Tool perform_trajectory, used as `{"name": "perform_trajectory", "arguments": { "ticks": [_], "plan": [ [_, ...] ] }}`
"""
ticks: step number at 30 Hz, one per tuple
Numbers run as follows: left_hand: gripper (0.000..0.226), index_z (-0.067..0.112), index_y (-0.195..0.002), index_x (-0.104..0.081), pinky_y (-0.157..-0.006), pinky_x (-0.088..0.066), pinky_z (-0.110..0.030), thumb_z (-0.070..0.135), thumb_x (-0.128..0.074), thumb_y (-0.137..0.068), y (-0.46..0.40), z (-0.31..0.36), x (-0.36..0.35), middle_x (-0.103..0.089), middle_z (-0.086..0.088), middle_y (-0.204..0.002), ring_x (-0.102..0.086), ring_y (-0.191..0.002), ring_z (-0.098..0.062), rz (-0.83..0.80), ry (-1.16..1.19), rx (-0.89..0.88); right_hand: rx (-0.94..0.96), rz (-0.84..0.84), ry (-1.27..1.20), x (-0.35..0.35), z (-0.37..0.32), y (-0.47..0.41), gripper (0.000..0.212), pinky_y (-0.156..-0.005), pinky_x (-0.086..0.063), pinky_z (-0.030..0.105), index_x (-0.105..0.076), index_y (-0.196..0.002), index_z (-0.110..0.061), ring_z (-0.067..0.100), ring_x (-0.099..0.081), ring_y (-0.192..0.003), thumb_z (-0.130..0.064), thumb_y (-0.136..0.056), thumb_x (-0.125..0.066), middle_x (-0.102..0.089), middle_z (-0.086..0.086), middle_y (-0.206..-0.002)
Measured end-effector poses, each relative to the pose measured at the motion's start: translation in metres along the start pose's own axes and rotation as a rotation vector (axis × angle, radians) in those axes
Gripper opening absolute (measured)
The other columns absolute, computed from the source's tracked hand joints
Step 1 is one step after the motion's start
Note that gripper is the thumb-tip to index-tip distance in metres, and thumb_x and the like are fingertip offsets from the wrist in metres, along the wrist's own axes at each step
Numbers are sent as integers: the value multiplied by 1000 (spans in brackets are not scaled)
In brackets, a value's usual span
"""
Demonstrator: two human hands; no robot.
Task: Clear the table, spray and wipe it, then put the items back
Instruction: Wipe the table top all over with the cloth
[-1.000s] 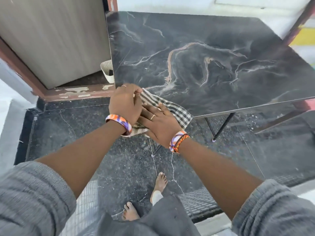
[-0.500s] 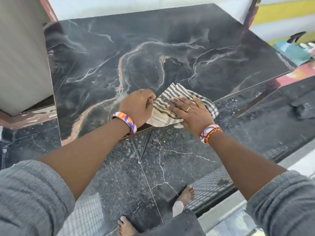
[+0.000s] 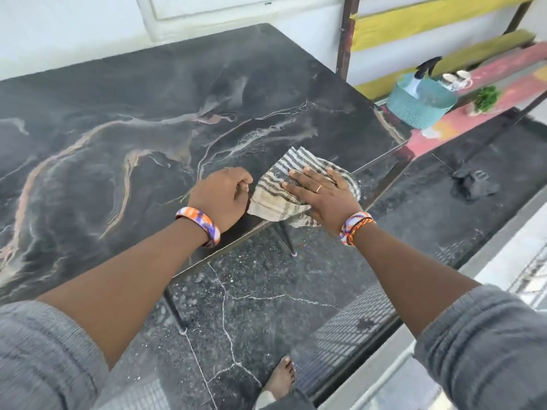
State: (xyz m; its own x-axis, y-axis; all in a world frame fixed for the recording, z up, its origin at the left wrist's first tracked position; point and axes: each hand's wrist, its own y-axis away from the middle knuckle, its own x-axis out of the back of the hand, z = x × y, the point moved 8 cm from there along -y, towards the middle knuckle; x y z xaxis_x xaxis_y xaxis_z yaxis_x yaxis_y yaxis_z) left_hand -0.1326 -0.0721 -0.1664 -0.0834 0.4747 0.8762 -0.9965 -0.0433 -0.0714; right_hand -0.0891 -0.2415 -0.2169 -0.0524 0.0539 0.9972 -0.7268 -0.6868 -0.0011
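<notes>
Cloth (image 3: 284, 184), striped beige and dark, lies crumpled at the near right corner of the dark marbled surface (image 3: 124, 119), one fold hanging over the near edge. Right hand (image 3: 321, 196) lies flat on it, fingers (image 3: 299, 180) straight and slightly spread, a ring on one. Left hand (image 3: 220, 196) rests on the surface just beside the cloth's left end, fingers curled into a loose fist; whether they pinch the cloth cannot be told. Bracelets on both wrists; grey sleeves pushed up. Teal basket (image 3: 420, 103) stands on a red bench (image 3: 503, 84) beyond the surface's right edge, a spray bottle (image 3: 424, 71) upright in it, blurred.
</notes>
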Motion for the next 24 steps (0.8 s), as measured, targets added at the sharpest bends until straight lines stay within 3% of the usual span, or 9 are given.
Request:
{"name": "perform_trajectory", "arguments": {
  "ticks": [4, 7, 9, 11, 13, 24],
  "plan": [
    [25, 15, -108, -62, -82, -53, -38, 11, -46, -89, -33, 33, -19, -66, -2, -104, -61, -93, -23, -31, -4, -19, -50, -56, -66, -7, 59, 1, 72, -118, -5, 46, -17, -149, -35, 21, -14, -148, -18, -89, -55, -13, -10, -159],
    [24, 14, -106, -62, -77, -52, -35, 11, -45, -89, -60, 56, -29, -64, 1, -98, -60, -91, -22, -35, -13, -55, -98, -102, -124, -12, 90, -3, 64, -118, 1, 44, -12, -149, -37, 19, -6, -149, -50, -91, -38, -7, -10, -160],
    [24, 13, -105, -62, -76, -52, -35, 11, -44, -89, -77, 69, -37, -63, 0, -96, -59, -90, -23, -47, -14, -83, -156, -92, -178, -14, 106, -2, 72, -118, 2, 44, -14, -149, -38, 19, -6, -149, -68, -84, -19, -10, -11, -160],
    [23, 12, -104, -62, -79, -52, -37, 10, -45, -89, -91, 75, -43, -65, -2, -98, -58, -87, -22, -55, -1, -94, -269, -57, -266, -14, 126, -3, 64, -118, 4, 42, -15, -149, -38, 16, -5, -149, -62, -90, -14, -10, -12, -159],
    [23, 13, -106, -62, -81, -52, -37, 11, -46, -89, -108, 81, -51, -65, -2, -99, -55, -82, -18, -59, 34, -105, -432, -53, -315, -16, 153, -3, 53, -118, 6, 42, -15, -149, -37, 16, -3, -149, -50, -98, -21, -9, -12, -160],
    [25, 14, -108, -63, -83, -47, -31, 11, -47, -89, -225, 112, -67, -64, -1, -101, -56, -85, -18, -92, 159, -172, -1054, -44, -362, -24, 217, -27, 57, -118, 6, 51, -9, -152, -26, 26, 4, -149, -43, -98, -19, -2, 2, -161]
  ]
}}
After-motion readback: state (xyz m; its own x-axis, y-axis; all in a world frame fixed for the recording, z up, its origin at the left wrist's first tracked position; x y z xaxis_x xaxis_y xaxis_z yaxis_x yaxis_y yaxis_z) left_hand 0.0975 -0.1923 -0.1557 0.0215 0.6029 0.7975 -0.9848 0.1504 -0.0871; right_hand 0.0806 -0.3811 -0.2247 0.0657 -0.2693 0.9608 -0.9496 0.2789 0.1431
